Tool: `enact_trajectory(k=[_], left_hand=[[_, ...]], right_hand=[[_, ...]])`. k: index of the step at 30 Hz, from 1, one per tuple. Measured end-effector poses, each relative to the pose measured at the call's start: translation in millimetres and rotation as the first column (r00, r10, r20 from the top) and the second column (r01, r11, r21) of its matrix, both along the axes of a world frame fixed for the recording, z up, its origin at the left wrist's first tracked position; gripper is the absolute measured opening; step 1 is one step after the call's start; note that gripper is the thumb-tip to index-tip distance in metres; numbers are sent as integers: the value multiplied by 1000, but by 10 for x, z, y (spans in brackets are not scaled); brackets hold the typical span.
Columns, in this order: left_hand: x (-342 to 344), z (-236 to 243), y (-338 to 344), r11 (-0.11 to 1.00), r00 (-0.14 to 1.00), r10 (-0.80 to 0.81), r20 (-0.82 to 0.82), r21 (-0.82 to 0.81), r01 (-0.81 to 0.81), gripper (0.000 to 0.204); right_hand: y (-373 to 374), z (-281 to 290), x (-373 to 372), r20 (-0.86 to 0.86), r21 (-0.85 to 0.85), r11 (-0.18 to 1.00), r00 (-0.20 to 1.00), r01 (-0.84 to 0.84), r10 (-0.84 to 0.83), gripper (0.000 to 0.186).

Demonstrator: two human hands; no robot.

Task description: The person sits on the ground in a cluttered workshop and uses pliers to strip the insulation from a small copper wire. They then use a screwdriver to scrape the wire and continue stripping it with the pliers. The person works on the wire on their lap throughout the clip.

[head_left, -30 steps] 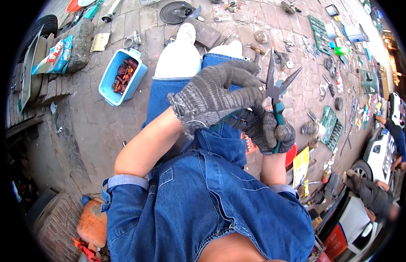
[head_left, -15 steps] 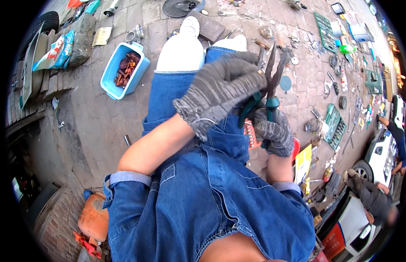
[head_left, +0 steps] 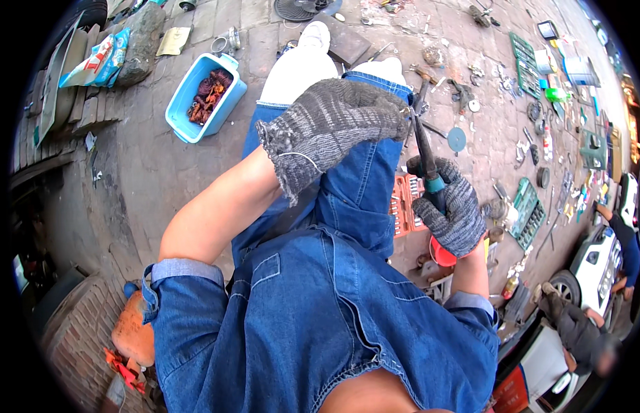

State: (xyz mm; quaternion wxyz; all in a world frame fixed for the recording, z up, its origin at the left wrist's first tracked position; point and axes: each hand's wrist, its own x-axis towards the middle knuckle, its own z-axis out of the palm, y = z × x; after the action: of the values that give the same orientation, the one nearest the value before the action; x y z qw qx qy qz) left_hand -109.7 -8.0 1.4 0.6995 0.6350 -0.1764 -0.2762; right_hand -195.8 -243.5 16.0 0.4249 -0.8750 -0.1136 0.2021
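Note:
Both my hands wear grey knitted gloves. My right hand (head_left: 452,206) grips the teal handles of a pair of pliers (head_left: 426,155), which points up and away from me above my denim-clad knee. My left hand (head_left: 333,127) is curled over the upper end of the pliers, its fingers closed around the jaws; whatever sits between the jaws is hidden by the glove. Below my hands are my blue jeans, denim shirt and white shoes (head_left: 313,38).
A light blue tub (head_left: 186,103) of rusty reddish parts stands on the paving at left. An orange socket tray (head_left: 406,210) lies by my knee. Green tool trays (head_left: 526,213), scattered metal parts and tools cover the ground at right. Another person crouches at lower right (head_left: 574,330).
My hands have moved closer together and slightly right. The pliers' jaws, spread open a second ago, are now covered by my left glove.

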Motion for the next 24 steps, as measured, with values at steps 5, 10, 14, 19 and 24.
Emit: enact_trajectory(k=[5, 10, 14, 19, 24], left_hand=[[28, 20, 27, 994, 993, -58, 99, 99, 48, 26], [32, 33, 7, 995, 990, 25, -137, -95, -38, 28], [46, 25, 13, 997, 993, 6, -116, -81, -16, 29], [68, 25, 44, 996, 994, -84, 64, 36, 82, 24], [59, 239, -10, 964, 999, -54, 7, 260, 50, 23]], right_hand=[[-63, -22, 9, -19, -139, 990, 999, -38, 36, 47], [-77, -80, -30, 116, -135, 991, 993, -9, 25, 36], [-91, -96, -27, 131, -118, 993, 991, 13, 2, 31], [-79, -97, -13, 165, -121, 993, 986, 6, 15, 30], [-87, -101, -12, 131, -109, 994, 991, -3, 18, 32]])
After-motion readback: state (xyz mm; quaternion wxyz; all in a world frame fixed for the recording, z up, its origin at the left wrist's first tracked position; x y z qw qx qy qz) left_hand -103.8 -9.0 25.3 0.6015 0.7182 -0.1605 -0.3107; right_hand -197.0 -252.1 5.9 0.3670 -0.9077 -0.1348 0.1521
